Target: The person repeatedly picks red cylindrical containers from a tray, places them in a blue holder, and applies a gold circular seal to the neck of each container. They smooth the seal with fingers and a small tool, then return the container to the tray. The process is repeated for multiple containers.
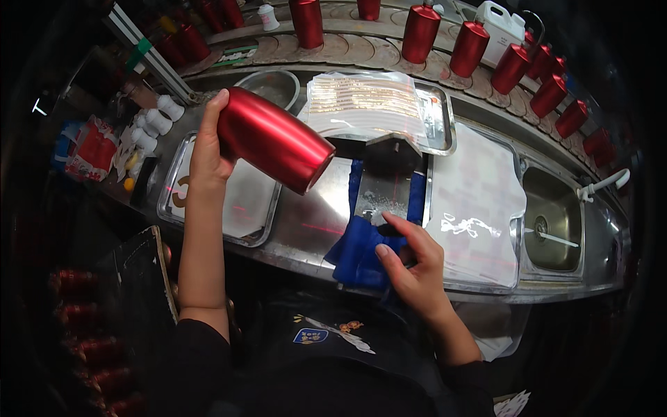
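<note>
My left hand (212, 149) is closed round one end of a glossy red bottle (274, 135). The bottle is held up in the air, tilted, its flat rimmed end pointing down to the right; its other end is partly hidden. Below and to the right, my right hand (420, 271) hovers over a stand wrapped in blue cloth (365, 254), thumb and forefinger apart. A dark patch shows between those fingers, and I cannot tell what it is. Behind the cloth, the stand has a wet metal plate (382, 198) and a dark block (393, 156).
A tray holds a sheet of gold-striped strips (365, 97). White sheets lie on the right tray (479, 208) and left tray (243, 201). A sink (552, 236) with a white tap (611, 181) is at right. Red bottles (420, 33) stand along a slatted conveyor (368, 45).
</note>
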The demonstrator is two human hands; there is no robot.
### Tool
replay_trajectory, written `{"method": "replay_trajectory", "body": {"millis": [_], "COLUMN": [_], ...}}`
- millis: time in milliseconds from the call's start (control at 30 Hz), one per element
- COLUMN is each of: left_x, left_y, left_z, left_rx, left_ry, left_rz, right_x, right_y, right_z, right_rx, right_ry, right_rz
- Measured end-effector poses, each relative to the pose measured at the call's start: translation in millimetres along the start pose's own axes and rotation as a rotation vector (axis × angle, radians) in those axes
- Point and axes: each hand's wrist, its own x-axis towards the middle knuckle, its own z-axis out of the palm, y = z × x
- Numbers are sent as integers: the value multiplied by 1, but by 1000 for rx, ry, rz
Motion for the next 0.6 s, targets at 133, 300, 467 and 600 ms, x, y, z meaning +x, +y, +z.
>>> {"method": "replay_trajectory", "body": {"millis": [133, 300, 467, 600], "left_x": [-50, -90, -121, -111], "left_y": [-15, -39, -35, -46], "left_z": [20, 45, 17, -1], "left_rx": [764, 1226, 1072, 1099], "left_ry": [37, 69, -213, -312], "left_rz": [386, 438, 316, 463], "right_x": [28, 53, 69, 59], "right_y": [-29, -25, -2, 7], "right_z": [45, 106, 117, 61], "right_rx": [-183, -252, -193, -188], "right_ry": [9, -125, 33, -246], "right_rz": [-135, -37, -101, -72]}}
